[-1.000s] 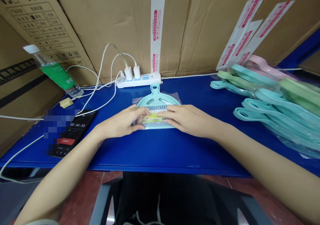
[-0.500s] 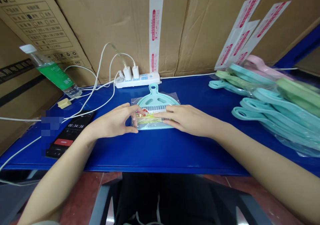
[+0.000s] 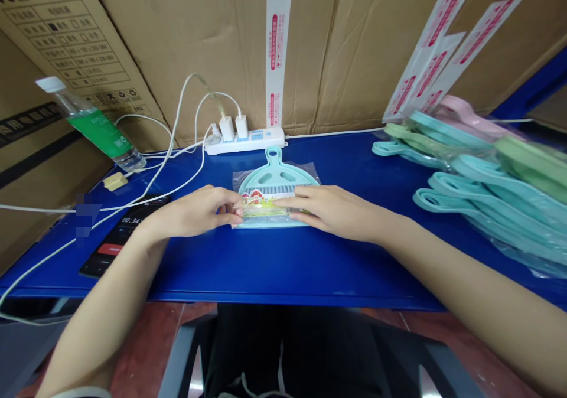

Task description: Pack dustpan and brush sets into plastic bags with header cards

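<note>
A light-blue dustpan (image 3: 274, 173) with a grey-bristled brush (image 3: 278, 189) lies on the blue table, its looped handle pointing away from me. Around them is a clear plastic bag (image 3: 240, 178), and a colourful printed label (image 3: 257, 205) shows near the front. My left hand (image 3: 210, 210) pinches the bag's left edge between thumb and fingers. My right hand (image 3: 330, 212) rests over the right side, its stretched fingers pressing on the bag and label.
Bagged dustpans (image 3: 491, 200) in blue, green and pink are heaped at the right. At the left are a phone (image 3: 119, 238), white cables (image 3: 177, 114) and a leaning water bottle (image 3: 100, 132). A power strip (image 3: 245, 142) sits behind, against cardboard (image 3: 212, 38).
My left hand's fingers have closed from a spread pose onto the bag's left edge. My right hand stays in place on the bag.
</note>
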The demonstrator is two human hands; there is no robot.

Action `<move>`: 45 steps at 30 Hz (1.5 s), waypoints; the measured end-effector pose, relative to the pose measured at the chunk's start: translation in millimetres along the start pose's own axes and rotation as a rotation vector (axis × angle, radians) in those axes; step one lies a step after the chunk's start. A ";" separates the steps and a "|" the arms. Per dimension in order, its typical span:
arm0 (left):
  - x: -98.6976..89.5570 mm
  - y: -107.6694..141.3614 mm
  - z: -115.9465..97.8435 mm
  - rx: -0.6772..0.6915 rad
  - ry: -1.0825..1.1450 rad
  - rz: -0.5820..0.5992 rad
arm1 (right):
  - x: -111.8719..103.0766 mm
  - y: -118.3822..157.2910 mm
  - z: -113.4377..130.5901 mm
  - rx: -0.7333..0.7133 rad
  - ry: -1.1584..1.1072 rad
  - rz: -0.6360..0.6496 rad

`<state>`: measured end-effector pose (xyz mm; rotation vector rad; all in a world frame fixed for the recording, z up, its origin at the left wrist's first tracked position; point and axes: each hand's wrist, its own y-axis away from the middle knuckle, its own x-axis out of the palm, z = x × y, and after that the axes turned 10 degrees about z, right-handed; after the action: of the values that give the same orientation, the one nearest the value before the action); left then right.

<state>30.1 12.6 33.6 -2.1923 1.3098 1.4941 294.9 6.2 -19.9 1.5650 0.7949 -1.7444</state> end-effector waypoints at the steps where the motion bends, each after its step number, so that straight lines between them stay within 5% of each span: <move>1: -1.0 0.7 -0.9 0.009 -0.001 0.003 | 0.0 0.0 0.0 -0.003 -0.001 -0.001; 7: -3.0 2.2 -3.5 0.042 -0.001 -0.012 | -0.1 0.6 0.3 -0.007 -0.017 -0.001; 17: 6.5 -7.9 -0.7 -0.116 -0.178 -0.247 | 0.8 2.1 -0.9 -0.017 -0.046 -0.004; 23: 10.6 -13.2 -4.7 -0.319 -0.312 -0.209 | -0.3 1.4 0.3 0.008 -0.010 0.017; 39: 19.4 -17.2 -13.6 -0.430 -0.509 -0.211 | -3.8 0.5 8.0 -0.007 0.132 -0.022; 42: 22.4 -18.9 -13.3 -0.382 -0.582 -0.242 | -2.9 0.5 8.1 -0.003 0.134 -0.018; 45: 27.4 -21.1 -11.4 -0.177 -0.742 -0.286 | -1.7 0.6 8.3 0.010 0.135 -0.009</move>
<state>56.2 3.3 10.0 -1.5388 0.6156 2.0520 290.5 -0.6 -17.4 1.7021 0.8607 -1.6657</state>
